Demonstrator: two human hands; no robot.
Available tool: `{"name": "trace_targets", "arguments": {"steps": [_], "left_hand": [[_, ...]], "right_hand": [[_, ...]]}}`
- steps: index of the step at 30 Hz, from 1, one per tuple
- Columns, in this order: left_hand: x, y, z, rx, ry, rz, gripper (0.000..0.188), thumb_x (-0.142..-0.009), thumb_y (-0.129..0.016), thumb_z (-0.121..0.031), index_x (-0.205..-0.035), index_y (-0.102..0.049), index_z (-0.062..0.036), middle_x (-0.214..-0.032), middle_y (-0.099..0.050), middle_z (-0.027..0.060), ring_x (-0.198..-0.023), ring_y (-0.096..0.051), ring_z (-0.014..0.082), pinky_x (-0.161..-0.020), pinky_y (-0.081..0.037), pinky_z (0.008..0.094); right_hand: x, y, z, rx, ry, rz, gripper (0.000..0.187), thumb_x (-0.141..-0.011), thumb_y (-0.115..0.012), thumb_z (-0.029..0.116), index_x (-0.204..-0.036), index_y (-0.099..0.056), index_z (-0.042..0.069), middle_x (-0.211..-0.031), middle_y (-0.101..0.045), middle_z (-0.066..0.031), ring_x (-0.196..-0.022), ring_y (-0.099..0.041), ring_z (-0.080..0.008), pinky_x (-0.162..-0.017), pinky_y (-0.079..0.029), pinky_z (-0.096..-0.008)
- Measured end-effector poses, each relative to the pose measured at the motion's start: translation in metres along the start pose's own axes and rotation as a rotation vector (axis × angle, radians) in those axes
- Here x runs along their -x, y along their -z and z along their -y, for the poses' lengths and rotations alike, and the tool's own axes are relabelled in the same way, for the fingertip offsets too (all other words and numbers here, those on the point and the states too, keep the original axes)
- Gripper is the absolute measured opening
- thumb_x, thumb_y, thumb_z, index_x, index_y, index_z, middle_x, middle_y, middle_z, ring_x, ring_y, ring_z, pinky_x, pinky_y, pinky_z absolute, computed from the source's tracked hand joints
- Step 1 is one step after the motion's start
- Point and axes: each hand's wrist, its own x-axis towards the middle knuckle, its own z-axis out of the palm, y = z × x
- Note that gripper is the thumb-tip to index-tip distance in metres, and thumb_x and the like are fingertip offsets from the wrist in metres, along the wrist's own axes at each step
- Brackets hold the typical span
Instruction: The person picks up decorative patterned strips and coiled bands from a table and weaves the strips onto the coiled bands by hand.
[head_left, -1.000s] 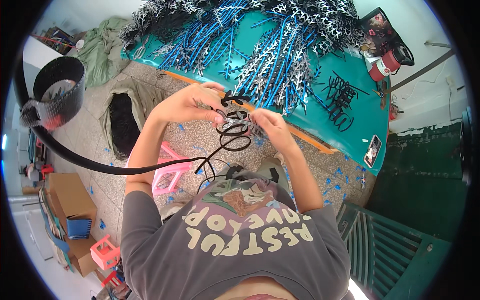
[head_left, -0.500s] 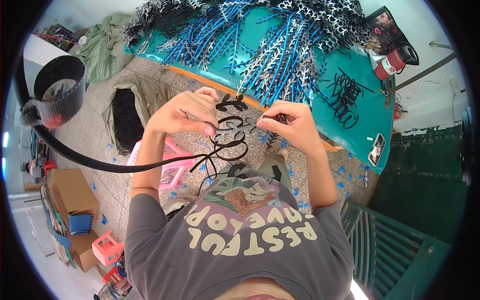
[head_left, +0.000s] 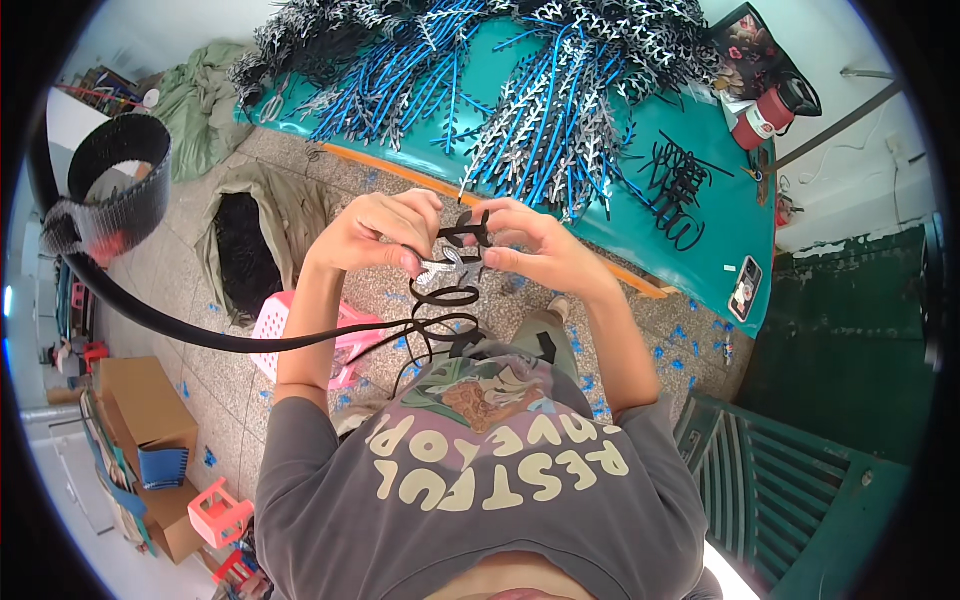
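Note:
My left hand (head_left: pixel 380 235) is closed in a pinch on a silver-and-black leafy strip (head_left: pixel 447 270) in front of my chest. Close beside it, my right hand (head_left: pixel 530 248) has thumb and fingertips closed at the other side of that strip. Black leaves (head_left: pixel 466 230) stick up between the two hands. Below them dangles a curled black cord (head_left: pixel 445 298), its loops reaching down toward my shirt. Whether cord and leaves are one piece, I cannot tell. Beyond the hands, bundles of leafy strips with blue stems (head_left: pixel 545 125) lie on the green table (head_left: pixel 450 160).
A thick black tube (head_left: pixel 230 343) crosses from the left, near a black cylindrical holder (head_left: pixel 118 180). A pink stool (head_left: pixel 285 325) stands below my left forearm. On the table are a phone (head_left: pixel 745 290), black coils (head_left: pixel 680 190) and a red flask (head_left: pixel 768 118). Blue scraps litter the floor.
My right hand has moved left, close to my left hand. The leafy strip between them is bunched now, and the cord loops hang lower. The view has shifted slightly.

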Motion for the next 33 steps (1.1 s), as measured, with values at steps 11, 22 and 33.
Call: {"name": "trace_targets", "arguments": {"steps": [11, 22, 33], "left_hand": [[-0.008, 0.016, 0.009, -0.122, 0.302, -0.039, 0.023, -0.074, -0.069, -0.013, -0.093, -0.065, -0.0014, -0.094, -0.065, 0.0079, -0.107, -0.052, 0.0269, -0.102, -0.028, 0.0442], [-0.016, 0.01, 0.0, -0.158, 0.469, 0.061, 0.016, -0.076, -0.068, -0.015, -0.085, -0.065, -0.0018, -0.079, -0.064, 0.0063, -0.08, -0.055, 0.0193, -0.09, -0.037, 0.0391], [-0.004, -0.003, -0.02, -0.393, 0.27, 0.072, 0.012, -0.075, -0.069, -0.01, -0.083, -0.063, -0.0034, -0.074, -0.059, 0.006, -0.072, -0.055, 0.0221, -0.066, -0.042, 0.032]], "right_hand": [[-0.003, -0.009, -0.011, -0.046, -0.004, -0.247, 0.017, -0.08, -0.069, 0.017, -0.086, -0.062, 0.003, -0.116, -0.042, -0.0104, -0.1, -0.048, -0.0149, -0.081, -0.042, -0.0279], [0.003, -0.02, -0.027, 0.176, 0.169, -0.456, 0.037, -0.082, -0.065, 0.022, -0.111, -0.048, 0.007, -0.114, -0.052, -0.012, -0.102, -0.053, -0.0198, -0.086, -0.043, -0.0344], [0.03, 0.005, 0.008, -0.121, -0.216, -0.128, 0.017, -0.082, -0.065, 0.017, -0.089, -0.065, 0.001, -0.086, -0.064, -0.0021, -0.078, -0.058, -0.0076, -0.069, -0.046, -0.0231]]}}
